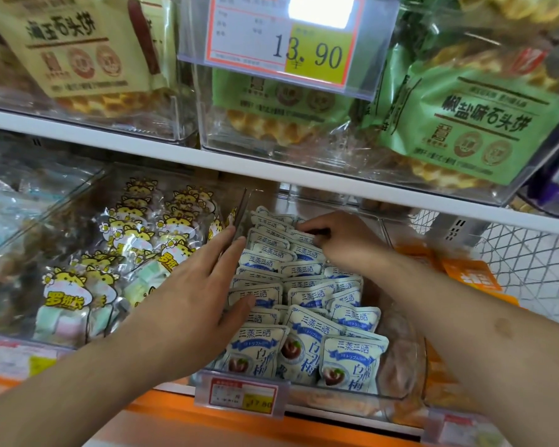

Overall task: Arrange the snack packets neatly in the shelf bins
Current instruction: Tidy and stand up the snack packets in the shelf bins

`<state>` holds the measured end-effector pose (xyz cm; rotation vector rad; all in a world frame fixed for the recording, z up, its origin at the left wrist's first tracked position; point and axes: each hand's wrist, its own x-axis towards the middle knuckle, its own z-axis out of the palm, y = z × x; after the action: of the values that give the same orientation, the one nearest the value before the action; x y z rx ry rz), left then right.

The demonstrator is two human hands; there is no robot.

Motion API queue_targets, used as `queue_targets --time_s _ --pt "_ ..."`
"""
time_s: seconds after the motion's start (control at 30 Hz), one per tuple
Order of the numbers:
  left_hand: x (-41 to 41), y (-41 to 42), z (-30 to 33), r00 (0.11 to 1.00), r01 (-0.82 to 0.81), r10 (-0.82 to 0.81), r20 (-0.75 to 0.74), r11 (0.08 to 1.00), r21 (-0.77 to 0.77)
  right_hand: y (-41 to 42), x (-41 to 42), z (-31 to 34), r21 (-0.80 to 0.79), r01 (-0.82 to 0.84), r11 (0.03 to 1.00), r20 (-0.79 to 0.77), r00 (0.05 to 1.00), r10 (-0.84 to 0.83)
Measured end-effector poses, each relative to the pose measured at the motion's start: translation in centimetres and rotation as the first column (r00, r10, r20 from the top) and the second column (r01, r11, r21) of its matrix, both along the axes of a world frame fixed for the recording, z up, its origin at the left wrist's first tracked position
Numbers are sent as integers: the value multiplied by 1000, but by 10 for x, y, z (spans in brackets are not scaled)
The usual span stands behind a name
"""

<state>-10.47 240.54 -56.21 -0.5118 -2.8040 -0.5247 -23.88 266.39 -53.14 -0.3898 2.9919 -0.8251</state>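
Note:
A clear plastic bin (pixel 404 379) on the lower shelf holds several white-and-blue snack packets (pixel 352 356) standing in rows. My left hand (pixel 204 291) lies flat with straight fingers along the bin's left wall, its thumb resting on a packet in the left row. My right hand (pixel 339 237) reaches deep into the bin, fingers curled over the tops of the rear packets (pixel 273 222); whether it pinches one is hidden.
To the left, another clear bin (pixel 88 188) holds yellow cartoon-cat candy bags (pixel 68 291). The shelf above (pixel 207 153) carries bins of biscuit bags and a 13.90 price tag (pixel 284 40). Orange packets (pixel 475 279) and a wire mesh (pixel 530 262) lie to the right.

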Motion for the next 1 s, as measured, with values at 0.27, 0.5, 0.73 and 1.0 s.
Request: queue_targets --time_s 0.27,0.5,0.73,1.0 --pt "1 1 2 1000 -1 1 -2 1000 5 -1 -6 3 160 4 987 -14 1000 -2" --pt "1 1 1 1000 -3 3 0 1000 -3 -2 -3 2 278 77 958 -171 985 -29" --pt "1 1 0 1000 -8 8 -12 1000 -17 3 -11 4 440 163 883 -338 941 -6" --pt "1 1 1 1000 -10 10 3 1000 -29 4 -2 4 180 81 980 -158 986 -53"
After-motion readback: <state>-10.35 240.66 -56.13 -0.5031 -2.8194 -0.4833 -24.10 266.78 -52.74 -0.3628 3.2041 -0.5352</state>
